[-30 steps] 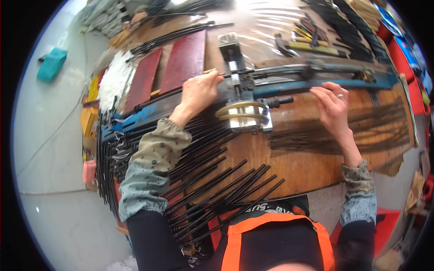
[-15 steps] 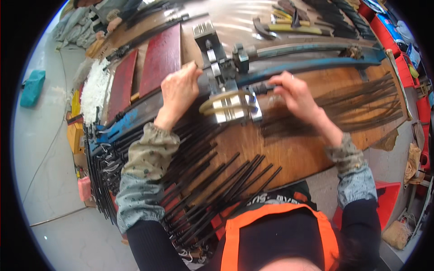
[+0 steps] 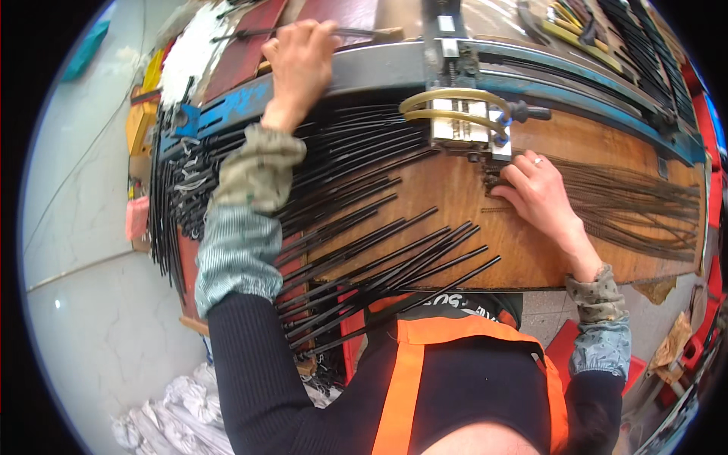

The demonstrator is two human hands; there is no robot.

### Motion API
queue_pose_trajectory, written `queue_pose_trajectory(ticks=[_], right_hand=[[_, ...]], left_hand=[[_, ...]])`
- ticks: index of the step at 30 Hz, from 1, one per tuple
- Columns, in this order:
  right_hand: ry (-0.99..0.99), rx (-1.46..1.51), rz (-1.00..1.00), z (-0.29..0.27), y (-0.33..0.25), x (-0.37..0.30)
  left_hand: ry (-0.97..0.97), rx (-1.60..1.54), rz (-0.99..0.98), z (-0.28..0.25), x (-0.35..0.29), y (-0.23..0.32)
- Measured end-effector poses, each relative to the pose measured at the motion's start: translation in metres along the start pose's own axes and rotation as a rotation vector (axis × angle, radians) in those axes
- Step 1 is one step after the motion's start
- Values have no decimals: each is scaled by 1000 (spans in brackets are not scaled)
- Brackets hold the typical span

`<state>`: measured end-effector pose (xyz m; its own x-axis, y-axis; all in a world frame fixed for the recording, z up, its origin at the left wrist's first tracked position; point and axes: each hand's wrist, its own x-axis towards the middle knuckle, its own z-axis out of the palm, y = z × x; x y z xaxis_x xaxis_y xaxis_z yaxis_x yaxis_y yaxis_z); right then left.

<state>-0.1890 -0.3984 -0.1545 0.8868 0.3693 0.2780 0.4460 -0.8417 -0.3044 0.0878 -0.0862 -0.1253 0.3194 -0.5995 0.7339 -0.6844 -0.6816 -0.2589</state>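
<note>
My left hand [image 3: 302,72] is raised over the far left of the bench, its fingers closed round a thin dark rod [image 3: 246,33] that has a tan piece at its right end. My right hand [image 3: 538,193] reaches low at the right, thumb and fingers pinched at the near-left ends of a bundle of long, thin, spring-like strands [image 3: 637,201]; the exact grip is partly hidden. Just beyond it stands a metal clamping device [image 3: 459,130] with yellowish tubes [image 3: 447,96] and a black handle [image 3: 531,112], which neither hand touches.
Many black rods [image 3: 379,231] lie fanned across the wooden bench [image 3: 447,189]. A blue-grey metal rail [image 3: 364,68] crosses behind them. Dark red boards [image 3: 243,53] and a white heap [image 3: 199,47] lie at the far left, hand tools [image 3: 576,38] at the far right.
My right hand has left the device's black handle and come down to the strands. The left hand has moved from beside the device out to the far left with the rod. The view has shifted.
</note>
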Motion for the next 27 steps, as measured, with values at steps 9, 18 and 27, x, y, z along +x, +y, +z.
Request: queue_pose_trajectory(ticks=[9, 18, 27], right_hand=[[-172, 603, 363, -14, 14, 5], [-145, 749, 482, 7, 2, -10], [244, 791, 441, -10, -32, -18]], left_hand=[[-526, -169, -258, -110, -98, 140], [-542, -619, -233, -146, -73, 179], [-529, -618, -140, -161, -42, 184]])
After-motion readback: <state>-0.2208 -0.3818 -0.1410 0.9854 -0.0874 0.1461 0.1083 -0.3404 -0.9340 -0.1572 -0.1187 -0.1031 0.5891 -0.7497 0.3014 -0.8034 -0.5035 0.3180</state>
